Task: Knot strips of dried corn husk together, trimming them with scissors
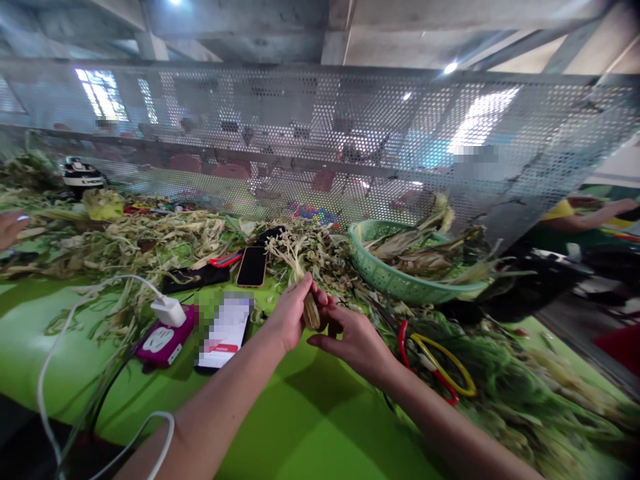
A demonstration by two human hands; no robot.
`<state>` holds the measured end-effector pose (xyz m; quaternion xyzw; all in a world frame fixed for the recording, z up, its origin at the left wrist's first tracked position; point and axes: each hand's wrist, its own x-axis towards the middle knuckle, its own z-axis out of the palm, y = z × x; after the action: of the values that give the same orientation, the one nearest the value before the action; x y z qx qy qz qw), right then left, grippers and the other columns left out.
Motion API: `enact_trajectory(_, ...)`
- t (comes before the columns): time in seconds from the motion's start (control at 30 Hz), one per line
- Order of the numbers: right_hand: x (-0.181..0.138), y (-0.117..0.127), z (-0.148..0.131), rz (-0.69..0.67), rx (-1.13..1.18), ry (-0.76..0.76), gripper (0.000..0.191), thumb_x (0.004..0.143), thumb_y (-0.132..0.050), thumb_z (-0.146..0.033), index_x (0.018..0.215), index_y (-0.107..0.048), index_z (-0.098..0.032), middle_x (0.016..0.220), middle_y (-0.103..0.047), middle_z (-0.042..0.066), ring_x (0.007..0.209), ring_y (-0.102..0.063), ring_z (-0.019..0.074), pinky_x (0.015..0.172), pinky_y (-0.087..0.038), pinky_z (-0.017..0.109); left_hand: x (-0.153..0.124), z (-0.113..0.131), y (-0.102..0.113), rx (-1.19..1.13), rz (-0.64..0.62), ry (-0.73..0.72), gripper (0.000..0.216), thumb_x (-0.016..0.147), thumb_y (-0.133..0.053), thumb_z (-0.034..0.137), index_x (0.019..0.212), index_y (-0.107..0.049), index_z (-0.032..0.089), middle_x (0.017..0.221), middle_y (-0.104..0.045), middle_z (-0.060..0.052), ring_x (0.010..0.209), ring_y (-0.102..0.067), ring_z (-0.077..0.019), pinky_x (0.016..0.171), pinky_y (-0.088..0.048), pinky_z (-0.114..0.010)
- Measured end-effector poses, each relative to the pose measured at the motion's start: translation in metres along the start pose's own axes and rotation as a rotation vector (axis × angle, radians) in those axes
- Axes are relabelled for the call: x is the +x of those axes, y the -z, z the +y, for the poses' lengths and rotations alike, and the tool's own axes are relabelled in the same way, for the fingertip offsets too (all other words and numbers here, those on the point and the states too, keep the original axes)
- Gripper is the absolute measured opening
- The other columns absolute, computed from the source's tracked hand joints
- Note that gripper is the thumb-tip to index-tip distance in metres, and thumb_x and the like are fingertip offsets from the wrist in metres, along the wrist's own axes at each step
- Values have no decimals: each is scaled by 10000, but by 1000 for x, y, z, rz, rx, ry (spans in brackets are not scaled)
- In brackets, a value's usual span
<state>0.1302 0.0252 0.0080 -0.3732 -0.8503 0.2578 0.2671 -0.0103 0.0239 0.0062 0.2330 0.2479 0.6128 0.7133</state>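
Observation:
Both my hands meet over the middle of a green table [310, 420]. My left hand [293, 310] is wrapped round a bundle of pale dried plant stalks [300, 267] that fans out away from me. My right hand [350, 337] pinches the lower end of the same bundle, fingers closed on it. Heaps of dried leaves and stalks [150, 233] cover the table behind the hands.
A green plastic basket [400, 283] of husks stands right of the hands. Left lie a lit phone [225, 330], a dark phone [252, 266], a magenta power bank [163, 340] with a white cable. Red and yellow rings [440, 363] lie at right. Perforated metal screen [320, 140] behind; another person's hand [10, 227] far left.

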Motion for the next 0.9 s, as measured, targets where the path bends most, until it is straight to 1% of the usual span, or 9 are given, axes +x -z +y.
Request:
enact_trajectory(0.17, -1, -1, 3, 56, -72, 7, 222, 764, -675, -387, 692, -584, -198, 644, -590, 4, 564, -494, 143, 541, -336, 246, 0, -1, 0, 7, 1, -3, 331, 748, -673, 456, 703, -503, 176, 618, -579, -3, 738, -645, -174, 728, -524, -304)
enact_trajectory(0.3, -2, -5, 8, 61, -204, 51, 231, 734, -703, -405, 745, -599, -198, 706, -639, 37, 594, -541, 167, 570, -360, 262, -2, -1, -4, -5, 0, 8, 324, 755, -671, 442, 686, -498, 177, 604, -577, -7, 754, -641, -184, 723, -524, -310)
enact_trajectory(0.4, -3, -7, 12, 120, -290, 75, 182, 767, -665, -373, 789, -620, -198, 775, -680, 76, 645, -587, 197, 617, -385, 285, -3, -2, -6, -14, 3, 14, 349, 743, -677, 465, 667, -497, 177, 614, -585, -14, 765, -640, -189, 739, -520, -321)
enact_trajectory(0.5, -3, -6, 11, 135, -292, 72, 149, 779, -645, -347, 754, -622, -202, 759, -687, 73, 646, -595, 198, 615, -387, 285, -3, -4, -6, -16, 1, 9, 371, 723, -688, 493, 668, -502, 177, 649, -603, -24, 784, -644, -197, 749, -517, -333)
enact_trajectory(0.6, -3, 1, 4, 95, -192, 27, 218, 751, -678, -415, 752, -620, -205, 735, -672, 47, 623, -578, 181, 576, -383, 271, -1, -4, -4, -16, 19, 6, 372, 716, -692, 497, 686, -503, 178, 658, -606, -21, 781, -650, -203, 729, -519, -340)
enact_trajectory(0.7, -2, 7, 0, 54, 27, -33, 300, 771, -655, -473, 917, -632, -212, 838, -684, 40, 684, -593, 184, 598, -415, 270, 0, -4, -2, 7, 69, -11, 348, 723, -692, 468, 699, -501, 178, 683, -623, -20, 755, -655, -198, 699, -522, -330)
enact_trajectory(0.77, -1, 7, 2, 19, 185, -103, 332, 813, -602, -487, 981, -627, -203, 850, -675, 41, 704, -594, 183, 604, -437, 273, 0, -5, -2, 30, 87, -23, 342, 724, -690, 461, 703, -495, 180, 709, -638, -25, 734, -656, -193, 672, -522, -318)
enact_trajectory(0.8, 1, 5, 4, -1, 263, -145, 331, 827, -580, -492, 953, -633, -191, 819, -661, 39, 686, -585, 176, 588, -442, 271, -1, -5, -2, 40, 79, -20, 347, 724, -687, 468, 706, -490, 183, 722, -644, -27, 725, -655, -192, 654, -522, -313)
enact_trajectory(0.9, 4, -2, 11, -63, 512, -240, 341, 820, -579, -486, 736, -618, -158, 674, -571, 13, 566, -513, 127, 521, -422, 250, -3, -7, -4, 59, 38, 16, 367, 731, -667, 498, 711, -470, 189, 771, -660, -42, 697, -652, -193, 589, -511, -298)
